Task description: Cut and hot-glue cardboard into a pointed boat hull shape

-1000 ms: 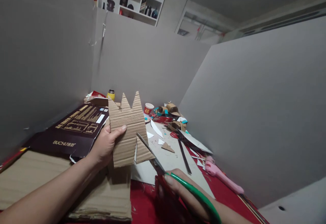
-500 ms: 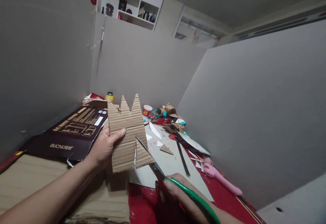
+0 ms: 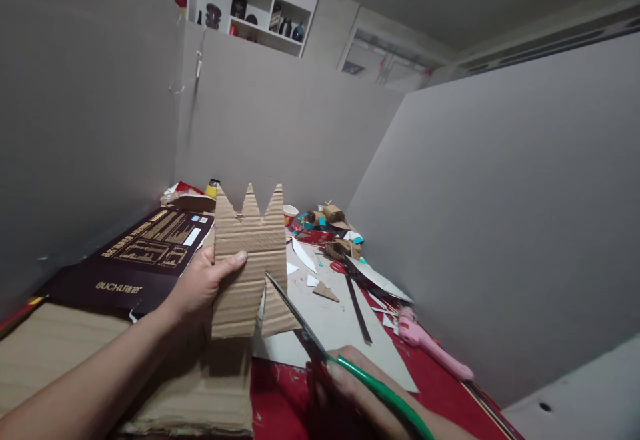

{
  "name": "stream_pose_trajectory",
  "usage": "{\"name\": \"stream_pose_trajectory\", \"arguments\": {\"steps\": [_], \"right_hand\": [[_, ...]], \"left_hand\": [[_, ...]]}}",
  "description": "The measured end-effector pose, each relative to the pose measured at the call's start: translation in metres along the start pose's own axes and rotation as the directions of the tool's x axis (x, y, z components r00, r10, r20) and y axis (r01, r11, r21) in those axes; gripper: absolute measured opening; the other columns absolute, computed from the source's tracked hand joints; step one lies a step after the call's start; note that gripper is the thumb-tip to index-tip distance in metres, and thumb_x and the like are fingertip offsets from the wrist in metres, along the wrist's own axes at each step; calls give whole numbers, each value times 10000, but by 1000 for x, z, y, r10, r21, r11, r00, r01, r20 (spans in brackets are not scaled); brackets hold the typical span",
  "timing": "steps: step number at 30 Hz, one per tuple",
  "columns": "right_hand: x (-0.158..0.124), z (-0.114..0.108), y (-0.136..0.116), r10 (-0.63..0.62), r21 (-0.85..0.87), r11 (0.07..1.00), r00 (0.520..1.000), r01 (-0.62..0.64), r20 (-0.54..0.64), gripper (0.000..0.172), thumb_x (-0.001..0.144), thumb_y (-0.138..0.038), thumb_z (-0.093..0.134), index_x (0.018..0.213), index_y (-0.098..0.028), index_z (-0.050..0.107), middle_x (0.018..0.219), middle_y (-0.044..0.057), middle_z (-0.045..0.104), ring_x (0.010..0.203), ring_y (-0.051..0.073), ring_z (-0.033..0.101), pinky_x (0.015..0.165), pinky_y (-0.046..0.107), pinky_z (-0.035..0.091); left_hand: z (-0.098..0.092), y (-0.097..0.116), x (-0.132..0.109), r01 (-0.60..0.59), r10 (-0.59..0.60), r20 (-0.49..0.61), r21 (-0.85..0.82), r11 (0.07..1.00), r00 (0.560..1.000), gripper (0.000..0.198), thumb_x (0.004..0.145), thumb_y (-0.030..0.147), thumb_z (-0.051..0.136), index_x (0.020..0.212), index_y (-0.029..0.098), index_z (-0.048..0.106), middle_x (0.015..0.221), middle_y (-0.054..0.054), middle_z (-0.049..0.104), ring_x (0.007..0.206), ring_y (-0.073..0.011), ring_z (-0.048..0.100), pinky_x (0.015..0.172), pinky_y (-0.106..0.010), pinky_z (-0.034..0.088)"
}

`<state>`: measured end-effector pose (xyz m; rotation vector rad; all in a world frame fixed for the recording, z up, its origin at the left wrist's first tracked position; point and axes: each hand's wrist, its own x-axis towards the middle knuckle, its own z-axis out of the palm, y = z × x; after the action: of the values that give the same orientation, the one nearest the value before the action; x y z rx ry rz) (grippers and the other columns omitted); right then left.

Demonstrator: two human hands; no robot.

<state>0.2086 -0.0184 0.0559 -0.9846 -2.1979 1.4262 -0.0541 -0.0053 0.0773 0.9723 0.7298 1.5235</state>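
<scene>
My left hand [image 3: 207, 287] grips the left side of a piece of corrugated cardboard [image 3: 250, 247], thumb on its front face. Three pointed spikes stand along its top edge. A slit runs up from the bottom edge, leaving a flap at the lower right. Green-handled scissors [image 3: 373, 380] are held in my right hand [image 3: 345, 380], partly hidden behind the handle. Their blades lie across the lower right of the cardboard, the tip near the top of the slit.
A dark printed box panel [image 3: 135, 267] and brown cardboard [image 3: 65, 347] lie left. To the right are a pink glue gun [image 3: 435, 350], a dark strip [image 3: 358, 310] and paper scraps on a pale board [image 3: 390, 360]. A paper cup [image 3: 290, 213] stands behind.
The cardboard has turned slightly clockwise, its spikes shifting right and its bottom edge left. The scissors stay at the slit, and the flap stands a little further from the main piece.
</scene>
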Motion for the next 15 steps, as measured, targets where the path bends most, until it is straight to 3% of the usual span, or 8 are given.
{"name": "stream_pose_trajectory", "arguments": {"steps": [3, 6, 11, 15], "right_hand": [[-3, 1, -2, 45, -37, 998, 998, -43, 49, 679, 885, -741, 274, 786, -141, 576, 682, 51, 516, 582, 135, 466, 517, 224, 399], [-4, 2, -4, 39, -49, 998, 996, -35, 82, 687, 885, -745, 222, 713, -159, 537, 628, 41, 493, 562, 136, 442, 519, 226, 397], [-5, 1, -14, -22, -92, 995, 995, 30, 93, 675, 892, -734, 223, 729, -162, 543, 682, 62, 528, 635, 162, 489, 603, 243, 441], [-9, 5, -19, 9, -50, 999, 998, -6, 58, 649, 901, -717, 268, 769, -154, 561, 687, 50, 528, 633, 152, 485, 611, 239, 443]], "left_hand": [[-1, 1, 0, 1, -1, 2, 7, 1000, 1000, 379, 702, 287, 786, 1049, 151, 715, 959, -102, 774, 776, -256, 733, 758, -363, 579], [-2, 2, 0, 3, -3, -3, 19, 1000, 1000, 405, 691, 293, 794, 1059, 144, 712, 964, -109, 773, 772, -262, 734, 768, -376, 577], [-2, 2, 0, 10, -10, 6, 16, 1000, 1000, 400, 695, 300, 793, 1056, 149, 713, 938, -100, 776, 749, -248, 734, 743, -355, 581], [-1, 2, -1, 11, -11, 7, 6, 1000, 1000, 350, 717, 297, 777, 1030, 154, 716, 956, -97, 774, 804, -253, 732, 725, -329, 584]]}}
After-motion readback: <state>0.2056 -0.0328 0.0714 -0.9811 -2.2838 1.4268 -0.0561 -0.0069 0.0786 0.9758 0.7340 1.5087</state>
